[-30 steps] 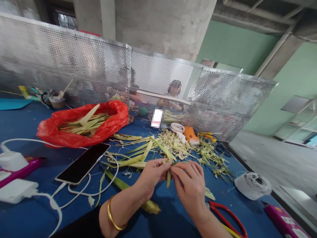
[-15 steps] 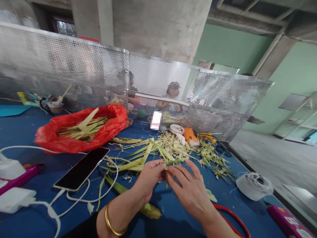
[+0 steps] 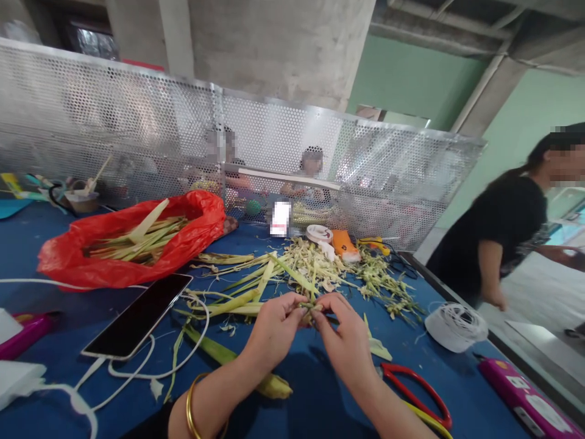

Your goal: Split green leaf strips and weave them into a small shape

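Two bare hands meet low in the centre, the left hand (image 3: 276,322) and the right hand (image 3: 344,332) both pinching a small folded piece of green leaf (image 3: 311,306) between thumbs and fingertips, just above a blue worktop (image 3: 320,396). The fingers cover much of the piece, so its exact shape cannot be told; the leaf looks thin, and a hard pull could split it along the grain, while an eased thumb could let the fold spring loose. Under the left forearm lies a long green husk (image 3: 274,388), which a shifting elbow could drag or crush. Beside the right forearm are red-handled scissors (image 3: 417,377), their working end mostly hidden; a backward sweep of that arm could knock them. Beyond the fingertips, leaf strips (image 3: 235,303) and a heap of pale shreds (image 3: 315,265) spread so near that a dropped piece could be lost among them. To the left, a loop of white cable (image 3: 90,372) joins a dark-screened phone (image 3: 139,317), and a snagging sleeve could tug it. Farther out, a red plastic bag (image 3: 64,253) holds more strips; at far right, a person in black (image 3: 507,210) stands past the worktop's edge, where a bump could jolt things.
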### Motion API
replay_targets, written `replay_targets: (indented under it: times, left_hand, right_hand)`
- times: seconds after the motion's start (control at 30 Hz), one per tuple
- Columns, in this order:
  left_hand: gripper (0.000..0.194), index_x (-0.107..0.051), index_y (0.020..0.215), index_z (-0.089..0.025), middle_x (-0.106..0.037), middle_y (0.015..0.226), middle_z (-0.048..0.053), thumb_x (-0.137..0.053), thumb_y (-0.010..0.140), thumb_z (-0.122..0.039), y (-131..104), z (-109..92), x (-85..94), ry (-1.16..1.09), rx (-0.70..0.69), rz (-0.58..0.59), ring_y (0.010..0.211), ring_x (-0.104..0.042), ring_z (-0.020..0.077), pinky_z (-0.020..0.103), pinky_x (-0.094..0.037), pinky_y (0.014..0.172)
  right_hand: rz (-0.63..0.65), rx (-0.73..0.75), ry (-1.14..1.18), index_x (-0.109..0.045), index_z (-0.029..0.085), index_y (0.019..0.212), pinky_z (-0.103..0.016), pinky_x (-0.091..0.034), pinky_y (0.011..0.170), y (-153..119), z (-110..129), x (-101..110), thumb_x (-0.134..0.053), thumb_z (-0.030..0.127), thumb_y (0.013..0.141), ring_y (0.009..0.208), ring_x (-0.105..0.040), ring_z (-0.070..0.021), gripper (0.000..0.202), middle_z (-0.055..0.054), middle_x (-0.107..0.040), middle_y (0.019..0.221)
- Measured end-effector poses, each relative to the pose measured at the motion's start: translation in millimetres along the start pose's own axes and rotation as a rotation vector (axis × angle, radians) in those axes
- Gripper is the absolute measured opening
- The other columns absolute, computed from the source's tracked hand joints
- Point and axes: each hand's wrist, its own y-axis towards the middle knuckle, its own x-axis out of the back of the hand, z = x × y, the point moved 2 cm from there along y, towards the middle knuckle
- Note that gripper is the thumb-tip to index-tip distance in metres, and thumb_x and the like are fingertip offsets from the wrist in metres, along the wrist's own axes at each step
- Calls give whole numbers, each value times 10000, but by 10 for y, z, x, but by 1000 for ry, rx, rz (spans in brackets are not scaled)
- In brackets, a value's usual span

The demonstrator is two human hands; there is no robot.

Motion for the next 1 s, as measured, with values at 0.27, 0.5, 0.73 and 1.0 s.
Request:
replay_targets:
  times: [0.27, 0.5, 0.73, 1.0]
  left_hand:
    - [273, -675, 850, -143, -703, 732, 40, -715, 644, -319, 6, -14, -11, 9, -12, -26, 669, -641, 178, 303, -513, 702]
    - [401, -696, 866, -138, -703, 728, 16, -785, 566, -388, 11, 68, -4, -237, 152, -131, 688, -645, 161, 311, -522, 756]
    - [310, -681, 737, -149, -647, 628, -5, -768, 588, -407, 39, 67, 91, -271, 170, -217, 599, -593, 126, 288, -510, 728]
    - [171, -671, 628, -139, -575, 581, -23, -693, 648, -307, 30, 72, 53, -72, 33, -134, 557, -486, 106, 223, -409, 574]
  right_hand:
    - [26, -374, 453, -561, 181, 676, -232, -412, 520, 74, -55, -53, -621, 315, 746, 554, -505, -130, 163, 18, -567, 599]
    - [78, -376, 510, -545, 189, 769, -267, -486, 592, 34, -63, -112, -589, 296, 776, 622, -603, -162, 117, -7, -620, 678]
    - [192, 143, -17, -551, 231, 1051, -290, -509, 707, -37, 106, 37, -504, 173, 855, 803, -645, -189, 210, -46, -672, 910]
    - [16, 518, -217, -647, 227, 936, -349, -447, 804, -19, 257, 62, -478, 107, 885, 775, -602, -177, 213, -36, -669, 823]
